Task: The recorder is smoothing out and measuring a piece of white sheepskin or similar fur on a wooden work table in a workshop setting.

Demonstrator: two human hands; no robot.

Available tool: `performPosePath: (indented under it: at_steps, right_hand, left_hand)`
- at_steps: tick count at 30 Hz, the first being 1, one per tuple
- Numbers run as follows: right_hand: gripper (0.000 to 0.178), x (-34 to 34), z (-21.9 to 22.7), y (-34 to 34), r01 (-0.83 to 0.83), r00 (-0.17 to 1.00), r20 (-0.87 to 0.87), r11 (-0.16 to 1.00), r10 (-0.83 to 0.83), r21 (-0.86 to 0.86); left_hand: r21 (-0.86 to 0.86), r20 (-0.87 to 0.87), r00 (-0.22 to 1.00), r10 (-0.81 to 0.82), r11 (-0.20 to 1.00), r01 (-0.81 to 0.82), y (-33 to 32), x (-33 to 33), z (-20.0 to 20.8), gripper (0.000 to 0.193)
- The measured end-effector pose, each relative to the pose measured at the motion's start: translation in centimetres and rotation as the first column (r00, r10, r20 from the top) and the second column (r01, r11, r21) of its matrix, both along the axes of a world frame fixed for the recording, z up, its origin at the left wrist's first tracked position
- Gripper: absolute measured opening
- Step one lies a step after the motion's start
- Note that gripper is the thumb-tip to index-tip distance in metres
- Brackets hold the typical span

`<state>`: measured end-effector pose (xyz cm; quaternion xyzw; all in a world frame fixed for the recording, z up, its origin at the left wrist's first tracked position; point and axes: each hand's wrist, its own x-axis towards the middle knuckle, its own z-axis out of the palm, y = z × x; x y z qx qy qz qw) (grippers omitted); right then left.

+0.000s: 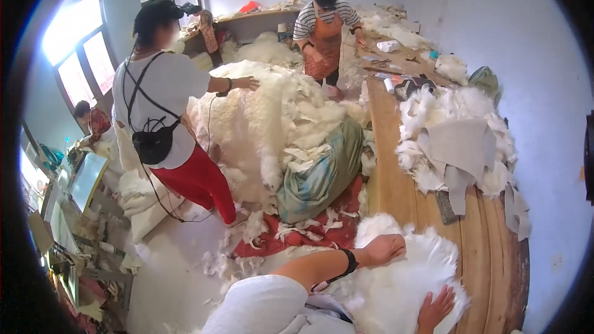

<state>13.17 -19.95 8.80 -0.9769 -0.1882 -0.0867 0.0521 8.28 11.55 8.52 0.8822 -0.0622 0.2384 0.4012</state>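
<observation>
A fluffy white sheepskin [396, 291] lies in front of me, partly over the edge of the wooden table. On its far part rests my left hand [385, 248], fingers curled closed; what they hold, if anything, is hidden. A black band circles that wrist. My right hand [436, 305] lies on the sheepskin's near right side with fingers spread. Long white wool surrounds both hands.
Wooden table [489, 253] along the right carries a pile of fleeces and hides [458, 142]. Beyond stand a green sack [325, 176], a red cloth [266, 242] with wool scraps, and a large fleece heap [260, 105]. Two people [164, 86] [325, 31] stand nearby.
</observation>
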Motion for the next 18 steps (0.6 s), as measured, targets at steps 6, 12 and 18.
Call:
performPosePath:
  at_steps: [6,12,18]
  right_hand:
    - [0.059,-0.2,0.3,0.4,0.014,1.0,-0.008,1.0,-0.014,-0.002]
    - [0.059,0.1,-0.1,0.1,0.031,0.999,-0.021,1.0,-0.031,0.002]
    - [0.06,-0.2,0.5,0.4,0.029,0.999,-0.027,1.0,-0.029,-0.006]
  left_hand:
    - [0.028,-0.012,0.998,0.058,0.998,-0.057,-0.4,0.1,0.1,0.012]
    - [0.019,-0.022,0.998,0.062,0.998,-0.062,-0.6,-0.2,1.1,0.011]
    - [0.063,0.062,0.989,0.137,0.988,-0.141,-1.0,0.0,0.7,0.009]
